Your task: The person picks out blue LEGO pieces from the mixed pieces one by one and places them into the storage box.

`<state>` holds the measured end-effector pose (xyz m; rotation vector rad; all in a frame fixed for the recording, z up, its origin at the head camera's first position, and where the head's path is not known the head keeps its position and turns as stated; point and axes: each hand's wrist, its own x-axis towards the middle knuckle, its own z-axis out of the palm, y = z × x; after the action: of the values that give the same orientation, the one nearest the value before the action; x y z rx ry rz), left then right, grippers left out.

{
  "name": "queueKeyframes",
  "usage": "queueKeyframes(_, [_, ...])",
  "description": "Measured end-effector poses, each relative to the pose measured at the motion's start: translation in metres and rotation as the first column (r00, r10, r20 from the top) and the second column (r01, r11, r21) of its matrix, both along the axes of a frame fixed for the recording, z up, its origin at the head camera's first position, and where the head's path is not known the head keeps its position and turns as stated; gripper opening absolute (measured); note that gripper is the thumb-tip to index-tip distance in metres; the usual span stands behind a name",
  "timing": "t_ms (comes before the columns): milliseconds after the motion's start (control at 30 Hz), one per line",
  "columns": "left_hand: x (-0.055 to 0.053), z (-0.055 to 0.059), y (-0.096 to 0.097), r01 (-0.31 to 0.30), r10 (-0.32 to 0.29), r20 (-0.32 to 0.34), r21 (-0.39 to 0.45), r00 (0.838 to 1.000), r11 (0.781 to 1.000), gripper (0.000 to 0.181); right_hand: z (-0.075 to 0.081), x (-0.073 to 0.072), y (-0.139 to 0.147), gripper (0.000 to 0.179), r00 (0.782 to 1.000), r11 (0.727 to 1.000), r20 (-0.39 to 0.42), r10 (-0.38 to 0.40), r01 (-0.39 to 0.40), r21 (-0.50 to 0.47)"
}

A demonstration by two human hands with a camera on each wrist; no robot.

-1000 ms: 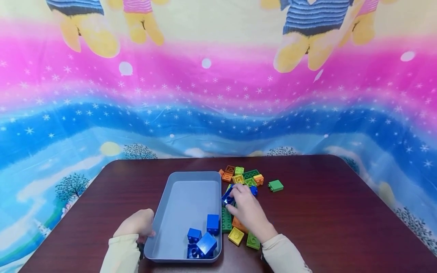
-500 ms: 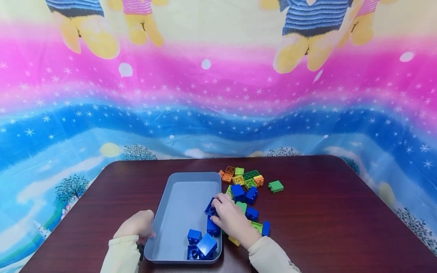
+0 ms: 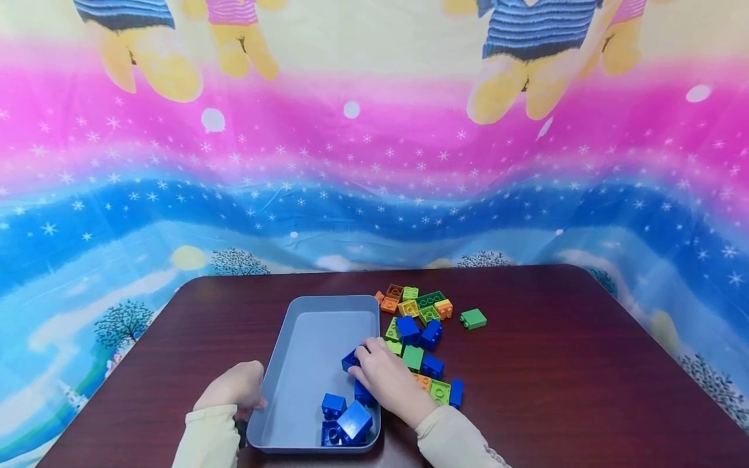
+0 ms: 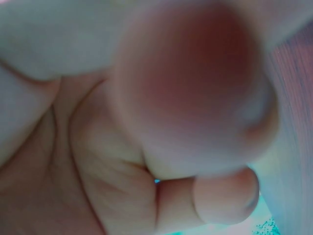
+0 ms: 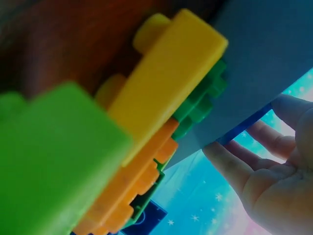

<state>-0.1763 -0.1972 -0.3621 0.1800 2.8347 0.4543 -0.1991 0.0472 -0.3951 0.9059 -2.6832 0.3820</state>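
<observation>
My right hand (image 3: 386, 377) pinches a dark blue building brick (image 3: 350, 361) over the right side of a grey tray (image 3: 290, 364). In the right wrist view, only a thin strip of that brick (image 5: 247, 125) shows between thumb and fingers (image 5: 274, 139). Several blue bricks (image 3: 354, 420) lie at the tray's near right corner. Against the tray's left wall rests my left hand (image 3: 236, 383), fingers curled. The left wrist view shows its curled fingers (image 4: 227, 196) close up and blurred, with no object visible in the palm.
Right of the tray lies a loose pile of green, yellow, orange and blue bricks, among them a blue brick (image 3: 407, 329) and a green brick (image 3: 413, 357). One green brick (image 3: 473, 318) sits apart farther right. A patterned cloth (image 3: 374, 162) hangs behind the dark table (image 3: 556, 364).
My right hand has carried the blue brick left from the pile, across the tray's right rim and over its inside. My left hand has stayed at the tray's left side.
</observation>
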Motion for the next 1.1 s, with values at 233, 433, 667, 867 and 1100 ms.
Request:
queueKeyframes(233, [-0.001,-0.001,0.0,0.001,-0.001,-0.001,-0.002,1.0,1.0,0.027,-0.003,-0.002,-0.006,0.019,0.999,0.996,-0.045,0.013,-0.009,0.094])
queueKeyframes(433, [0.0,-0.001,0.0,-0.002,0.002,-0.009,0.009,1.0,1.0,0.027,-0.004,-0.001,-0.01,0.02,0.996,0.987,-0.083,0.039,-0.025,0.159])
queueKeyframes(667, [0.0,-0.001,0.0,0.002,-0.002,-0.01,0.005,1.0,1.0,0.027,-0.006,0.002,-0.012,0.022,0.994,0.965,-0.076,0.084,-0.063,0.253])
queueKeyframes(867, [0.0,-0.002,0.0,-0.002,0.002,-0.011,0.004,1.0,1.0,0.028,-0.009,0.003,-0.011,0.021,0.989,0.966,-0.105,0.101,-0.072,0.249])
queueKeyframes(1100, [0.0,-0.003,-0.001,-0.008,0.008,-0.013,0.016,1.0,1.0,0.028,-0.007,0.002,-0.005,0.015,0.976,0.988,-0.178,0.121,-0.102,0.112])
